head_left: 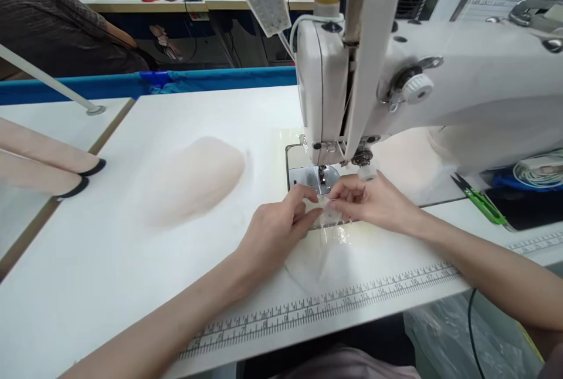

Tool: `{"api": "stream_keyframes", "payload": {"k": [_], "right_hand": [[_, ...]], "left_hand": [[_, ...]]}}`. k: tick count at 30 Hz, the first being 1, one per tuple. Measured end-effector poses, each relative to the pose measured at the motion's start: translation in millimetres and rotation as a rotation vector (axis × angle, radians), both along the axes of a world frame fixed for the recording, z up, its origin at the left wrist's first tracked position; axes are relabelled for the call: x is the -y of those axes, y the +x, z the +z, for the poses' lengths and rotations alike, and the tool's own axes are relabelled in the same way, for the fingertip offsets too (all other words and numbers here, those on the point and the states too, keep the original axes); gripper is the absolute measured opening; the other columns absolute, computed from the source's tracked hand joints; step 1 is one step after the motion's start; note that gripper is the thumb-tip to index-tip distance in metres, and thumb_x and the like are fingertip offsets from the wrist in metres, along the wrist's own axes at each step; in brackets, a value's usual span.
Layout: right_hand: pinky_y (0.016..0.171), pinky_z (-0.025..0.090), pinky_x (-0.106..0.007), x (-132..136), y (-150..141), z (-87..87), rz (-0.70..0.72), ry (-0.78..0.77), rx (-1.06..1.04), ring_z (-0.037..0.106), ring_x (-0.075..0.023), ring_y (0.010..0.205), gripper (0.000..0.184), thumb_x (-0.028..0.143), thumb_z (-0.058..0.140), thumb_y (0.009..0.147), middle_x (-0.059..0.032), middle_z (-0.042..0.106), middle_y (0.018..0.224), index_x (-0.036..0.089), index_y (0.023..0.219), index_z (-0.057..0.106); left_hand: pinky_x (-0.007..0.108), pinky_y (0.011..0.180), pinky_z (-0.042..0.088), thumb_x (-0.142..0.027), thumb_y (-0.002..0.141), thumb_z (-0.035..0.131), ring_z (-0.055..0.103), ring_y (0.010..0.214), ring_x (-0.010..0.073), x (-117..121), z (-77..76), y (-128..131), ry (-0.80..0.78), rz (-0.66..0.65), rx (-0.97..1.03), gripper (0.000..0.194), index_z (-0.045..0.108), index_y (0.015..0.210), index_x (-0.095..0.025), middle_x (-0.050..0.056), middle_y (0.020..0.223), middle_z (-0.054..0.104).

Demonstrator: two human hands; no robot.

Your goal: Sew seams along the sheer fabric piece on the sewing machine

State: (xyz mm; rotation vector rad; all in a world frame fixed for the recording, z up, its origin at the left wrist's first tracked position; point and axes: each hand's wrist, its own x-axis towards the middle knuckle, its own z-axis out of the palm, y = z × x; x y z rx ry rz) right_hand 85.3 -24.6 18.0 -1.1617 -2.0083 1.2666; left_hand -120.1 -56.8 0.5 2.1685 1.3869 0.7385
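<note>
1. meeting just in front of the presser foot (322,176) of a white sewing machine (323,91), the left hand (277,223) and right hand (373,203) work close together.
2. the left thumb and index finger curve toward each other with a small gap at the tips; i cannot tell whether they grip anything.
3. the right thumb and index finger are drawn together on a translucent strip (331,219), the other fingers curled in.
4. the strip lies between the hands, over the near part of the metal needle plate (301,176); its outline is hard to make out.
5. left of the machine, a beige fabric piece (209,173) lies on the white tabletop (132,273); a paler piece (409,156) rests under the machine arm.
6. green-handled thread snips (486,206) lie at the right, near the printed ruler scale (308,311) along the front edge.
7. beyond the table, a person in dark clothing (57,21) is partly visible.
</note>
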Motion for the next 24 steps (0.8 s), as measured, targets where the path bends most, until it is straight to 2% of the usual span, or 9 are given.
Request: {"api": "stream_keyframes", "payload": {"k": [3, 8, 11, 16, 24], "right_hand": [[0.054, 0.049, -0.019, 6.6, -0.7, 0.3, 0.014, 0.172, 0.037, 0.062, -0.0088, 0.059, 0.008, 0.022, 0.06, 0.086, 0.0041, 0.065, 0.064, 0.019, 0.081, 0.066], [0.055, 0.05, -0.02, 9.2, -1.9, -0.4, 0.001, 0.291, 0.063, 0.063, -0.0094, 0.059, 0.006, 0.024, 0.058, 0.088, 0.0039, 0.067, 0.066, 0.019, 0.089, 0.062], [0.054, 0.049, -0.021, 8.8, -2.4, -0.4, -0.009, 0.254, 0.069, 0.062, -0.0092, 0.054, 0.009, 0.025, 0.059, 0.088, 0.0058, 0.065, 0.062, 0.019, 0.094, 0.06], [0.055, 0.049, -0.02, 9.4, -3.2, -0.7, -0.018, 0.211, 0.029, 0.063, -0.0094, 0.06, 0.005, 0.023, 0.059, 0.086, 0.0042, 0.065, 0.065, 0.019, 0.085, 0.061], [0.056, 0.05, -0.02, 10.8, -3.3, -0.4, -0.007, 0.239, 0.026, 0.062, -0.008, 0.057, 0.004, 0.019, 0.059, 0.085, 0.0052, 0.065, 0.066, 0.02, 0.089, 0.062]], "left_hand": [[0.018, 0.045, 0.032, -0.027, 0.094, 0.052, 0.042, 0.038, 0.0059, 0.1, -3.6, 0.5, 0.098, -0.025, -0.019, 0.007, 0.054, 0.094, -0.021, -0.014, 0.046, 0.044], [0.017, 0.043, 0.031, -0.028, 0.097, 0.048, 0.039, 0.039, 0.0051, 2.3, -6.2, 1.5, 0.17, -0.028, -0.012, 0.016, 0.061, 0.094, -0.02, -0.01, 0.05, 0.052], [0.017, 0.041, 0.029, -0.026, 0.096, 0.048, 0.032, 0.039, 0.0052, 3.5, -6.8, 2.0, 0.181, -0.022, 0.03, 0.015, 0.061, 0.092, -0.02, -0.011, 0.049, 0.047], [0.017, 0.039, 0.025, -0.023, 0.095, 0.048, 0.025, 0.041, 0.0062, 3.5, -5.7, 3.1, 0.193, -0.031, 0.058, 0.014, 0.06, 0.091, -0.02, -0.012, 0.047, 0.03], [0.017, 0.04, 0.025, -0.024, 0.095, 0.047, 0.026, 0.04, 0.0061, 5.0, -4.8, 3.6, 0.203, -0.012, 0.035, 0.016, 0.061, 0.089, -0.02, -0.011, 0.046, 0.031]]}}
